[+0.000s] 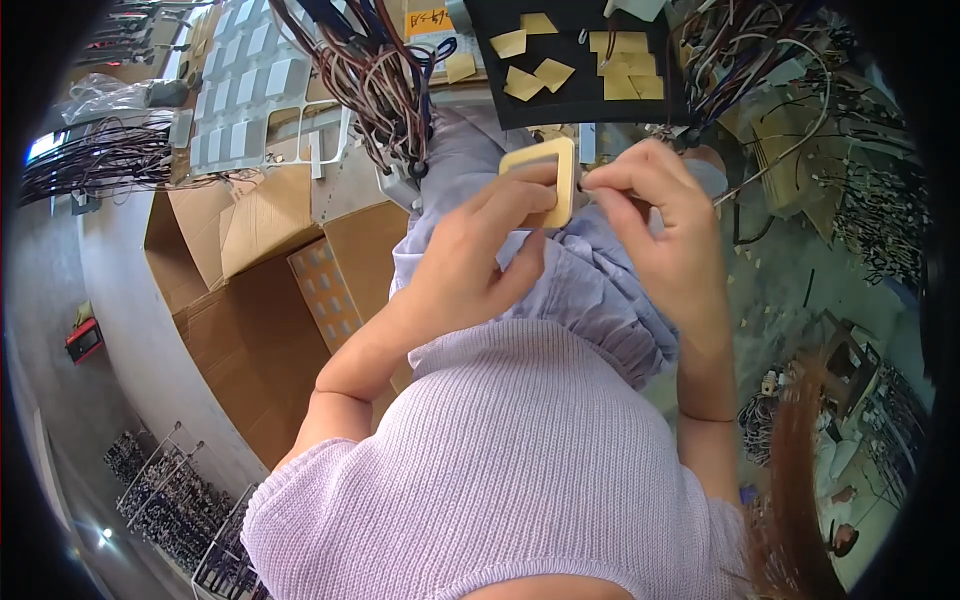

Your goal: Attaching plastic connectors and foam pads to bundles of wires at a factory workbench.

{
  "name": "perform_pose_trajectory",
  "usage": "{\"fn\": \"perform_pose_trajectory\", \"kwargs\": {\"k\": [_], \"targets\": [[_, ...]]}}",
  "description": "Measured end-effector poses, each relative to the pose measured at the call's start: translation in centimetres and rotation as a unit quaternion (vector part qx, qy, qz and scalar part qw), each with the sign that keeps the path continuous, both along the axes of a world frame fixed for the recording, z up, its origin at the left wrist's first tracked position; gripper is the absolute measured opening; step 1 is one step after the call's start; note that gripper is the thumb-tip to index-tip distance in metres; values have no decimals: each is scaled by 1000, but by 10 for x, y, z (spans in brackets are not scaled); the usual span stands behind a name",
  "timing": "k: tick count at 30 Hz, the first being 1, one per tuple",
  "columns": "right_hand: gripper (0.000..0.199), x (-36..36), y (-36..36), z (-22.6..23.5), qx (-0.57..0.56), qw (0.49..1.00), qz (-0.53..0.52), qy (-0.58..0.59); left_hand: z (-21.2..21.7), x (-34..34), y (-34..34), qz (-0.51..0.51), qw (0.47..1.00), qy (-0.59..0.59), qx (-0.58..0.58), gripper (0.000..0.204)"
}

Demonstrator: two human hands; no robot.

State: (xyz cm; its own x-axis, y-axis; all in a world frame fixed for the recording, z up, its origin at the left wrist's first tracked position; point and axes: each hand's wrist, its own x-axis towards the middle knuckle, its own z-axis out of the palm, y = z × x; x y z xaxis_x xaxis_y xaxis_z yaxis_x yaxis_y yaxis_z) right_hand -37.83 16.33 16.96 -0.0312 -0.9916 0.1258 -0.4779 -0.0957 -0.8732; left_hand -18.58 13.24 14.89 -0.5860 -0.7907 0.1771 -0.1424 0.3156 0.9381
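- A yellow frame [566, 190] is held in the fingers of the left hand [470, 245], in front of the body; its left side is partly covered by them, and the thumb is set lower.
- The fingertips of the right hand [665, 220] are brought together in a narrow pinch just beside the frame's right edge; what is pinched, if anything, cannot be told.
- Open room is left between the forearms, bounded below by the sweater [560, 420].
- Beyond the frame, only a narrow strip is seen before the near edge of a black board [580, 105].
- The far side is hemmed in by a left cable bundle [375, 75] and a right cable bundle [735, 70], both loosely tangled.
- To the left, a cardboard box [250, 340] is seen with creased brown flaps.
- The frame is flat and rectangular, with rounded corners and an open middle.
- Small yellow pieces [627, 75], flat and angular, are scattered on the board.
- The sweater is ribbed, lilac knit; smooth, crumpled lilac cloth [455, 160] is spread over the lap.
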Motion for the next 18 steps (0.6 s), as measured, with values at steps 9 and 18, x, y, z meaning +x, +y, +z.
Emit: {"fn": "perform_pose_trajectory", "kwargs": {"k": [9, 18], "targets": [[39, -8, 6, -33, 78, 956, 39, -280, -15, -9, -5, -4, 997, -3, 77, 12], [62, -53, 9, -27, 4, 958, 41, 285, -5, -3, -26, 39, 996, -77, -34, 12]]}}
